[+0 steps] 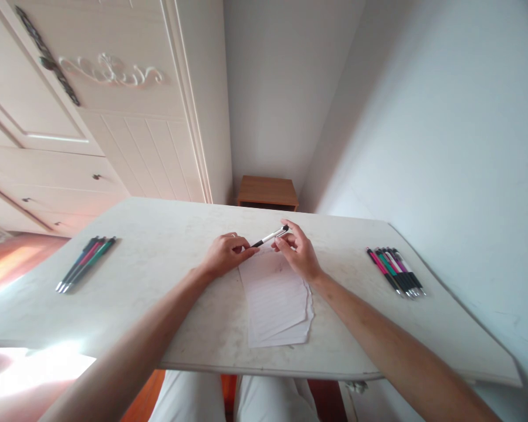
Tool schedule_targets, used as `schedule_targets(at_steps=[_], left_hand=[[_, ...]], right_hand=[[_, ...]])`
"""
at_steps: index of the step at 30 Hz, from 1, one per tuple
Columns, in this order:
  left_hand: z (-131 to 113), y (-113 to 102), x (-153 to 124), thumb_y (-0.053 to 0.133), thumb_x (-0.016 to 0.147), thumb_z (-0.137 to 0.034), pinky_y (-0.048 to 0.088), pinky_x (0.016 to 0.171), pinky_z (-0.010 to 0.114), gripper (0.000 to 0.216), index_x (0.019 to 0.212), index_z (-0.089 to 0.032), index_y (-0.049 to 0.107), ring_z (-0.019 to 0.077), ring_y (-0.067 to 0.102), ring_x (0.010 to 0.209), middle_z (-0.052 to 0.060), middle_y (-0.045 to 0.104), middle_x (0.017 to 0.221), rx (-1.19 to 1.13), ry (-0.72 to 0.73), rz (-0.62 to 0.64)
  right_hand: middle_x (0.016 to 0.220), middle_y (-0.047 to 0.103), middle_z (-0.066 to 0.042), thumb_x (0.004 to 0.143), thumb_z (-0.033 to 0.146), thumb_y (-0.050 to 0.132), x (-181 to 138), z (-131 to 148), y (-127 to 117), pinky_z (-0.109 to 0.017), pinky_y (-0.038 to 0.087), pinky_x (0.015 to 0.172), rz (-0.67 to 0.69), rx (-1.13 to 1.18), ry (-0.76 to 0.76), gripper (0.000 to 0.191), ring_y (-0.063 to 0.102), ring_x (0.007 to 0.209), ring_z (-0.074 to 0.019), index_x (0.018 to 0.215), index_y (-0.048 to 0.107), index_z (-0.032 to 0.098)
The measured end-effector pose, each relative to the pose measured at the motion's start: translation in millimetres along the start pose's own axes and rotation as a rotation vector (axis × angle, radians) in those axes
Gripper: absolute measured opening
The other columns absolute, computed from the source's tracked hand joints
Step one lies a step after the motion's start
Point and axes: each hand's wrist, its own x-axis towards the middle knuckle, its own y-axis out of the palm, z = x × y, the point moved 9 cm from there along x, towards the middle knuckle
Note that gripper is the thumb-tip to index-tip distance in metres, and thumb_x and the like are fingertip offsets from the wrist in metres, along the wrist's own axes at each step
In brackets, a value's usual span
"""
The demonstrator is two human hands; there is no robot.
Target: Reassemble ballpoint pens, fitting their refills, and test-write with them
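A white and black ballpoint pen (269,236) is held slantwise above the far end of some lined paper sheets (277,299). My left hand (229,253) is closed on the black grip at its lower left end, which hides the tip. At the upper right, my right hand (297,251) has its fingers bent round the black push-button end, with the index finger at the button and the thumb close to the clip. The sheets lie loosely stacked, with torn right edges and faint marks near the top.
Several pens (88,265) lie bunched on the left of the white table (167,234). Another group of coloured pens (396,272) is at the right, near the wall (457,152). Behind the table are a wooden stand (267,190) and a cream cabinet (158,146).
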Motion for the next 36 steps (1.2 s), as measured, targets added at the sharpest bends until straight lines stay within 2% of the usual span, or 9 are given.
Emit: schedule_targets(at_steps=[5,10,16,22,31,36], left_hand=[[-2,-2,-1,0.064,0.085,-0.045,0.037,0.057,0.023,0.033,0.068,-0.018,0.07,0.0102,0.049,0.055,-0.001,0.054,0.057,-0.017,0.036,-0.037],[-5,-2,0,0.063,0.087,-0.044,0.04,0.062,0.024,0.031,0.072,-0.019,0.073,0.0119,0.053,0.062,0.001,0.059,0.063,-0.042,0.072,-0.026],[-5,-5,-1,0.064,0.087,-0.042,0.042,0.062,0.022,0.026,0.081,-0.02,0.077,0.0101,0.056,0.064,0.002,0.061,0.074,-0.109,0.067,-0.044],[-12,-2,-1,0.063,0.088,-0.041,0.043,0.061,0.022,0.026,0.08,-0.02,0.077,0.0095,0.055,0.063,0.002,0.061,0.076,-0.145,0.099,0.004],[-11,0,1,0.051,0.094,-0.043,0.041,0.064,0.024,0.036,0.084,-0.017,0.072,0.011,0.052,0.064,0.003,0.06,0.076,-0.133,0.063,0.04],[-9,-2,1,0.042,0.098,-0.045,0.039,0.063,0.025,0.047,0.067,-0.016,0.062,0.0117,0.05,0.064,0.002,0.054,0.07,-0.123,0.067,0.024]], right_hand=[[0.074,0.071,-0.001,0.085,0.041,0.063,0,0,2,-0.033,0.055,0.067,0.023,0.128,0.013,0.048,0.066,0.062,-0.0159,0.125,0.048,0.02],[0.066,0.069,0.001,0.081,0.044,0.068,2,3,3,-0.028,0.052,0.057,0.019,0.338,0.092,0.041,0.061,0.054,-0.0134,0.11,0.052,0.02],[0.067,0.069,0.0,0.079,0.044,0.072,2,-3,9,-0.025,0.049,0.055,0.078,0.492,0.193,0.034,0.06,0.055,-0.0118,0.101,0.061,0.02],[0.069,0.07,-0.001,0.08,0.044,0.071,-3,-13,23,-0.023,0.048,0.054,0.18,0.547,0.275,0.032,0.06,0.056,-0.0106,0.098,0.068,0.018],[0.067,0.068,-0.001,0.076,0.042,0.075,6,-16,4,-0.021,0.045,0.051,0.033,0.643,0.299,0.028,0.057,0.053,-0.0083,0.089,0.072,0.017],[0.063,0.065,0.001,0.074,0.042,0.077,10,-27,-7,-0.021,0.043,0.048,-0.063,0.782,0.341,0.028,0.053,0.05,-0.0077,0.085,0.072,0.017]])
